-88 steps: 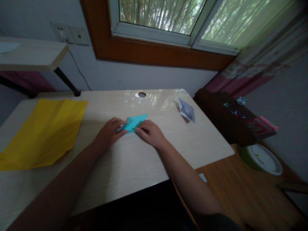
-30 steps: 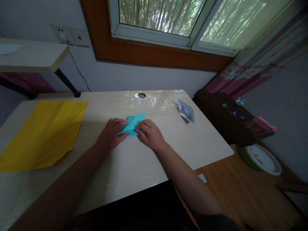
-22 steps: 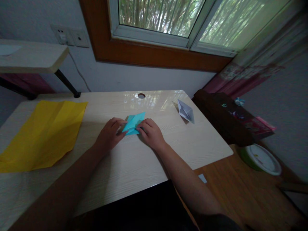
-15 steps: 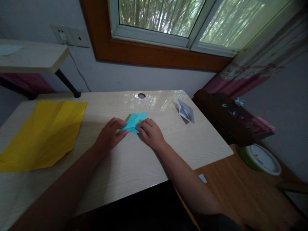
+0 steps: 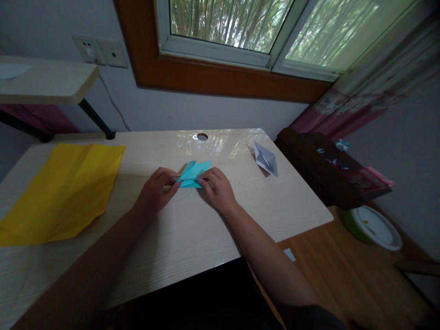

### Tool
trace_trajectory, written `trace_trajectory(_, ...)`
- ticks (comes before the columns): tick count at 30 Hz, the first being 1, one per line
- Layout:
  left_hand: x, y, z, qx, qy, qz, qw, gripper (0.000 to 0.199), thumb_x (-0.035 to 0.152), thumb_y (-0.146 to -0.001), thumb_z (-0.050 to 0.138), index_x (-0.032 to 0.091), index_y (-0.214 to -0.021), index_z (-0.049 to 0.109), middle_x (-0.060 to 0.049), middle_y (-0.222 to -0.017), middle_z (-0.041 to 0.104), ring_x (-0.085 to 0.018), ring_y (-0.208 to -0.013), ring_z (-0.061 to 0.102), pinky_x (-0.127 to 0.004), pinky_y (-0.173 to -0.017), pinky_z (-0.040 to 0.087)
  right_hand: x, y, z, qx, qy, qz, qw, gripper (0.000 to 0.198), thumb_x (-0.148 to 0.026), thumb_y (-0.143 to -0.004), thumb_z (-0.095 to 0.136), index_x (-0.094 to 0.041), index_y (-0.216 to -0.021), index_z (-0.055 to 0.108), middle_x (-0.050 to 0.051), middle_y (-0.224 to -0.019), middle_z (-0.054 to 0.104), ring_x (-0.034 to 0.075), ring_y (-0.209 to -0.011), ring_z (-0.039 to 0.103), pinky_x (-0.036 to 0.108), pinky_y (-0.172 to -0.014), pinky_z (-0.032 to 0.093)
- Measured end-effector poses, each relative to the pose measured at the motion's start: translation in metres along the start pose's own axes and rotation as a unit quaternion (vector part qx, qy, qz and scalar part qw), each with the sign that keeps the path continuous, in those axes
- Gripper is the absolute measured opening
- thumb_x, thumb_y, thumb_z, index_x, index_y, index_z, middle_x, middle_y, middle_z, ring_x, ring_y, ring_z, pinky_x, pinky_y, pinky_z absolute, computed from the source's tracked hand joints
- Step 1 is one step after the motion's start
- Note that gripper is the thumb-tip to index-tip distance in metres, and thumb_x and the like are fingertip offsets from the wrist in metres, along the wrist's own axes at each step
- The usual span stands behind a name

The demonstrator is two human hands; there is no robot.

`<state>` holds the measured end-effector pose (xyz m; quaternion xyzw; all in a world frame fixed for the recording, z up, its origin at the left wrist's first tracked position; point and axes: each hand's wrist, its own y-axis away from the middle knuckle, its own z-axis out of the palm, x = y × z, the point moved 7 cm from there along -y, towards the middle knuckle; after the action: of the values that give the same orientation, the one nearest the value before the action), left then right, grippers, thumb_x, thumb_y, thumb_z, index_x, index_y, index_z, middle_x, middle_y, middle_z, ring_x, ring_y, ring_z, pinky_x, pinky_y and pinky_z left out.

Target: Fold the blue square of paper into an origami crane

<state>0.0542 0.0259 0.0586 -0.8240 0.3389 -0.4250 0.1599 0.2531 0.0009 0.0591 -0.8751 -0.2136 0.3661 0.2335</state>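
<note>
- Head view: left hand (image 5: 157, 189) pinches the folded turquoise paper (image 5: 190, 171) by its left end.
- Right hand (image 5: 220, 190) pinches its right side.
- Even pressure should keep creases straight.

A large creased sheet of yellow paper (image 5: 68, 197) lies on the pale wood-grain tabletop (image 5: 192, 247), well to the left of the fingers (image 5: 163, 173). To their right, apart from them, sits a pointed white folded-paper shape (image 5: 265, 159). Beyond the fingers, a round hole (image 5: 202, 137) pierces the tabletop near its far edge, below a pale-framed sliding window (image 5: 220, 52). Far right of the fingers stands a round green-and-white tub (image 5: 352, 227).
</note>
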Motion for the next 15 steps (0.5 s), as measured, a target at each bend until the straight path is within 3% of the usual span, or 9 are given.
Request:
trace_trajectory(5, -0.002, 0.001, 0.002, -0.008, -0.003, -0.002, 1.0, 0.019, 0.018, -0.096, 0.059, 0.022, -0.114, 0.059, -0.006, -0.111, 0.06, -0.016, -0.088, 0.064, -0.034, -0.081, 0.062, 0.0, 0.0, -0.003, 0.026, -0.011, -0.002, 1.0, 0.011, -0.027, -0.101, 0.057, -0.023, -0.099, 0.067, 0.008, -0.097, 0.066, 0.022, -0.095, 0.061, 0.04, -0.087, 0.052)
trace_trajectory(10, 0.002, 0.001, 0.005, -0.018, -0.027, 0.061, 0.998, 0.021, 0.01, -0.087, 0.062, 0.022, -0.103, 0.055, -0.008, -0.108, 0.059, -0.024, -0.104, 0.061, -0.043, -0.092, 0.056, -0.001, -0.001, -0.009, 0.067, -0.033, -0.005, 0.997, 0.009, -0.025, -0.101, 0.058, -0.022, -0.096, 0.064, 0.006, -0.092, 0.065, 0.02, -0.091, 0.061, 0.038, -0.082, 0.052)
trace_trajectory(15, 0.004, 0.002, 0.006, -0.026, -0.069, 0.066, 0.995, 0.011, 0.018, -0.089, 0.065, 0.022, -0.092, 0.056, -0.009, -0.111, 0.057, -0.026, -0.108, 0.059, -0.048, -0.097, 0.05, 0.004, 0.0, -0.011, 0.087, -0.067, 0.017, 0.994, 0.008, -0.026, -0.101, 0.057, -0.023, -0.097, 0.063, 0.005, -0.094, 0.062, 0.019, -0.09, 0.061, 0.035, -0.077, 0.054)
